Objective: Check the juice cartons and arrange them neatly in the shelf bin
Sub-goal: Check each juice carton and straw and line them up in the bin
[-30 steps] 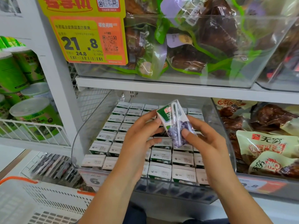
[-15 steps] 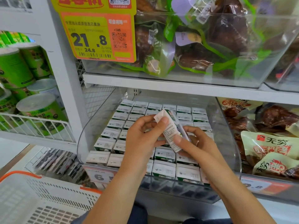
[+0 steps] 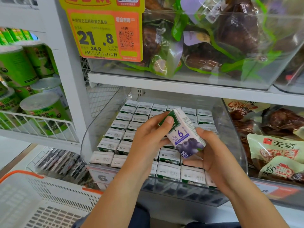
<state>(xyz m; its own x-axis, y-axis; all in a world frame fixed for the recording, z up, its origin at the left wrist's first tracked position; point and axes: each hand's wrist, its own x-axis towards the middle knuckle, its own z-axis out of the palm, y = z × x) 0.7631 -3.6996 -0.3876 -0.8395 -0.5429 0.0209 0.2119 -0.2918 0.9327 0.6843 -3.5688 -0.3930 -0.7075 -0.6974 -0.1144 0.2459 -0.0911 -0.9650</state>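
A small white juice carton [image 3: 183, 134] with a green top, a blue "6" and dark berries printed on it is held tilted above the clear shelf bin [image 3: 98, 127]. My left hand [image 3: 148, 142] grips its upper end, thumb on the green corner. My right hand [image 3: 209, 152] holds its lower end from below and the right side. Several rows of the same cartons [image 3: 118, 125] stand upright in the bin beneath, white tops showing; some are hidden behind my hands.
A white basket with an orange rim [image 3: 41, 201] sits at the lower left. Green cans [image 3: 42, 109] stand on the left wire shelf. Snack bags [image 3: 276, 152] fill the bin to the right. A yellow price tag [image 3: 105, 32] hangs from the upper bin of vacuum-packed food.
Both hands have turned the carton: first its straw side showed, then a narrow side, and now its printed front with the "6" faces me.
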